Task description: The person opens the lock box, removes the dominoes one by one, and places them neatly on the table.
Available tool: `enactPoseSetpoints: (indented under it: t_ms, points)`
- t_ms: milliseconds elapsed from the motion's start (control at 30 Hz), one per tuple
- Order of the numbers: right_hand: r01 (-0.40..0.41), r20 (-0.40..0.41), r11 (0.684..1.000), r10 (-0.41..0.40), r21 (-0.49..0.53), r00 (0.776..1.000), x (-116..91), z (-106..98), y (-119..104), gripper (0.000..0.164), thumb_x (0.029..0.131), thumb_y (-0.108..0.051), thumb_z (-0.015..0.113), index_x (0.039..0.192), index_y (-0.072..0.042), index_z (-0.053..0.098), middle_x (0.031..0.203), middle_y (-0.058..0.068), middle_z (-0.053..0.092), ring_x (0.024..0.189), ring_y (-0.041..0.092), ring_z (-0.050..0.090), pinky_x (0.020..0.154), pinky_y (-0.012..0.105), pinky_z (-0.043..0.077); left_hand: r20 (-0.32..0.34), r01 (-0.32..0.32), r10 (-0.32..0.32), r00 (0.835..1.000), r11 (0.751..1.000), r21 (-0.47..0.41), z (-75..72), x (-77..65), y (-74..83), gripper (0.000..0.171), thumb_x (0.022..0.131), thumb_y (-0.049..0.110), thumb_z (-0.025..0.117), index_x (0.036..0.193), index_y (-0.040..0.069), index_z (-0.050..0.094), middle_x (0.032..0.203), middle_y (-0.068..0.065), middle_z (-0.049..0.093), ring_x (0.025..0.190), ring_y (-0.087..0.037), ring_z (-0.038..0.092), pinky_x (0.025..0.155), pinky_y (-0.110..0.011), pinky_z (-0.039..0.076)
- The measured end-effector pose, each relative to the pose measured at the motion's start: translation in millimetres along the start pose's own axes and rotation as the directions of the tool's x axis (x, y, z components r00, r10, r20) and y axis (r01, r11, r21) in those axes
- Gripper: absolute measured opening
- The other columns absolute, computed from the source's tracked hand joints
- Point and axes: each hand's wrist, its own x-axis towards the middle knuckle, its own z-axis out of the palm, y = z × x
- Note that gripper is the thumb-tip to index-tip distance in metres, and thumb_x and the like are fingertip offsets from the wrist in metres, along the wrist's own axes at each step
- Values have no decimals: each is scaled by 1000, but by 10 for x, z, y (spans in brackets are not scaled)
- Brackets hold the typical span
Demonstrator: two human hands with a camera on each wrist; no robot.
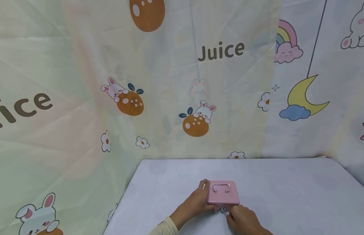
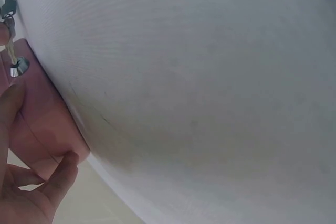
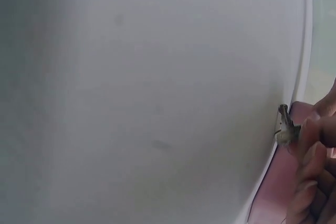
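Observation:
A small pink cash box (image 1: 223,192) with a wire handle (image 1: 221,187) on its lid sits near the front of the table. My left hand (image 1: 196,199) holds it by its left side, the thumb on the front face close to the round metal lock (image 2: 20,67). One key (image 2: 11,49) stands in that lock, and a second key (image 2: 9,6) hangs from it. With its fingertips, my right hand (image 1: 244,219) pinches the key at the lock. In the right wrist view the hanging key (image 3: 285,129) shows beside the curled fingers (image 3: 311,156).
A white cloth covers the table (image 1: 270,182). Printed fabric walls (image 1: 170,71) with rabbits, oranges and a moon stand behind it and along its sides. The table's left edge (image 1: 124,195) runs up beside the left wall.

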Motion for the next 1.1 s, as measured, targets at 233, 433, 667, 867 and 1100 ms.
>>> enactPoseSetpoints:
  t_ms: [233,433,667,867,1100]
  points:
    - [-16,-41,999,15,-28,999,-35,12,-38,28,83,-13,75,60,-13,60,53,-5,46,53,12,41,50,29,32,4,3,-3,1000,1000,-5,16,23,-22,108,79,53,80,157,3,25,159,-18,33,126,-26,60,99,-27,51]
    - [-21,-39,999,20,-37,999,-39,40,-73,29,85,-13,74,60,-13,59,53,-4,45,52,11,40,50,28,33,8,8,-8,1000,1000,-2,23,33,-21,107,79,52,80,157,4,26,158,-17,34,123,-25,62,97,-26,52]
    - [2,-43,999,-4,-32,999,-34,42,-89,31,83,-12,73,57,-13,56,53,-5,43,52,11,38,50,28,31,19,21,-21,1000,1000,3,15,45,-6,108,79,53,79,157,4,25,158,-18,33,124,-26,62,98,-26,51]
    - [35,-31,999,-36,-34,999,-11,28,-91,32,83,-13,74,58,-13,55,53,-5,42,52,10,37,51,26,31,12,6,-6,1000,1000,-3,-7,27,-5,108,79,53,80,157,2,25,158,-19,33,123,-26,62,97,-26,52]
    - [70,-6,997,-70,-25,998,27,27,-95,27,83,-13,76,62,-12,59,55,-4,45,53,11,39,51,28,33,18,7,-7,1000,1000,-25,8,7,-25,108,79,53,79,157,2,25,158,-19,32,125,-26,61,97,-25,51]
